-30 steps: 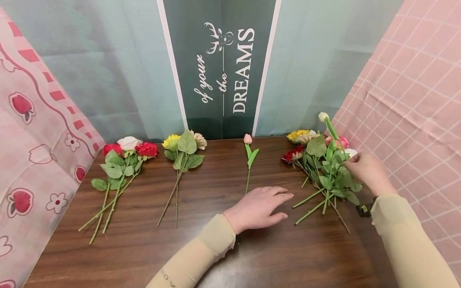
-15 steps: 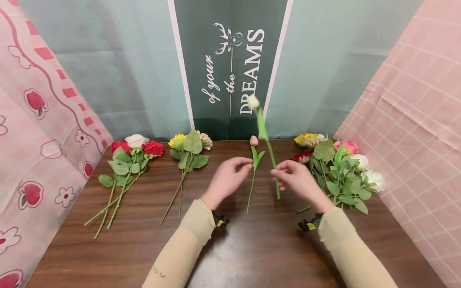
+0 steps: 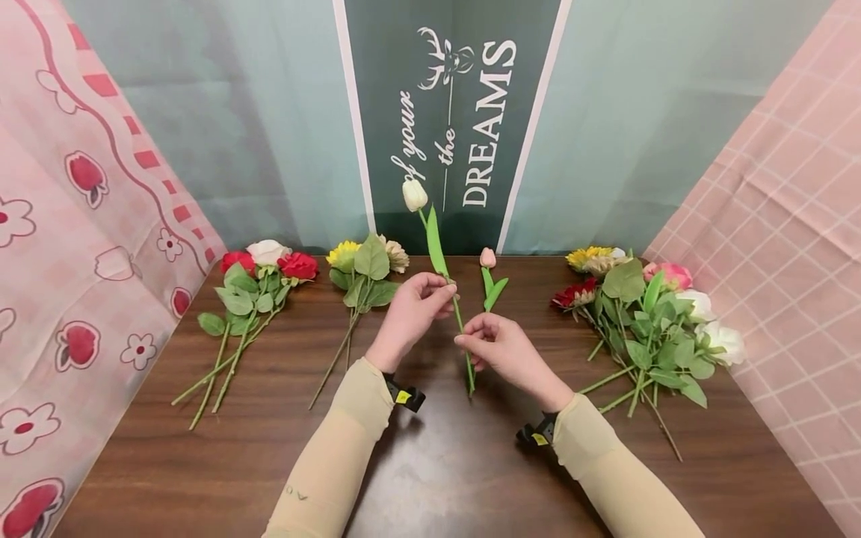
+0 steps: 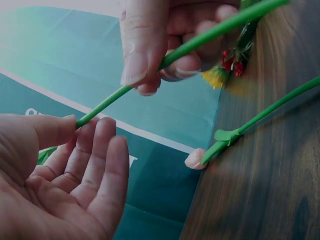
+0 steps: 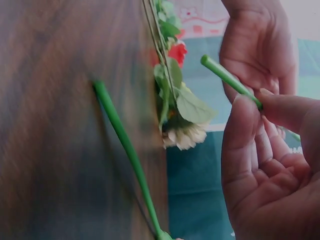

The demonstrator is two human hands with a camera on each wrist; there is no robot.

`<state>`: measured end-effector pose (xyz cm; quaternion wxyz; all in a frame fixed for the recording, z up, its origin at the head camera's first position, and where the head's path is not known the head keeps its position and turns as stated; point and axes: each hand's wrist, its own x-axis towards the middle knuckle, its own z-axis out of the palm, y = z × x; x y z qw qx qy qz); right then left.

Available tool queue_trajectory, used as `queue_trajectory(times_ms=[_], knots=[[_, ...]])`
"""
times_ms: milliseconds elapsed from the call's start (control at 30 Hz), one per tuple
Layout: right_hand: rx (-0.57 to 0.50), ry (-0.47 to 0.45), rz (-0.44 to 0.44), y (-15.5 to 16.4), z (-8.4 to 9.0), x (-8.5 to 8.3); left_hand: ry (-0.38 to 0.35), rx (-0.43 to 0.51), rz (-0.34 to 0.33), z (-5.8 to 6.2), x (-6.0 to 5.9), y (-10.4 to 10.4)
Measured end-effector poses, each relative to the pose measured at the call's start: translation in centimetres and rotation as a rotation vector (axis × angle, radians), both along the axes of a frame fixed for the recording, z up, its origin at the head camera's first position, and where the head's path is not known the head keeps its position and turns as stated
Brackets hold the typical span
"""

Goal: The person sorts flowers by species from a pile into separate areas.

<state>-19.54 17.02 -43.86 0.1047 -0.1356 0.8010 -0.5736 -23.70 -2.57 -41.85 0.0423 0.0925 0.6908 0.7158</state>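
Note:
A white tulip (image 3: 415, 194) is held tilted above the table, its bloom up and leaning left. My left hand (image 3: 413, 310) pinches its green stem just below the leaf. Lower on the same stem, the thumb and forefinger of my right hand (image 3: 507, 355) also pinch it. In the left wrist view both hands grip the stem (image 4: 105, 104), a short span apart. A pink tulip (image 3: 488, 258) lies on the table behind my right hand, which hides its lower stem in the head view; the right wrist view shows that stem (image 5: 122, 140).
Red and white roses (image 3: 269, 254) lie at the left of the table (image 3: 430, 478). Right of them is a pair of stems with a yellow flower (image 3: 344, 255) and a beige one (image 3: 395, 254). A mixed heap of flowers (image 3: 662, 329) lies at the right.
My right hand has carried the white tulip from the right heap to the middle. My left hand has risen from the table and taken hold of its stem too.

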Motion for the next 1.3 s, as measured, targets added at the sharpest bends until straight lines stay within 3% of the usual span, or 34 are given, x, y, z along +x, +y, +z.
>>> queue_trajectory(times_ms=[400, 833, 1000, 1167, 1300], knots=[[-0.152, -0.133, 0.135, -1.5, -0.9, 0.7, -0.001, 0.057, 0.058, 0.2, -0.4, -0.5], [-0.082, -0.109, 0.118, -1.1, -0.8, 0.4, -0.034, 0.011, 0.027, 0.0, -0.3, -0.3], [-0.012, 0.015, 0.016, 0.6, 0.6, -0.2, -0.043, -0.03, 0.015, -0.5, -0.2, 0.4], [-0.053, 0.089, -0.124, 2.6, 2.3, -0.6, -0.09, -0.157, -0.057, -2.5, -0.3, 2.0], [-0.09, 0.127, -0.179, 3.6, 3.0, -0.8, -0.141, -0.264, -0.113, -3.4, -1.3, 3.3]])
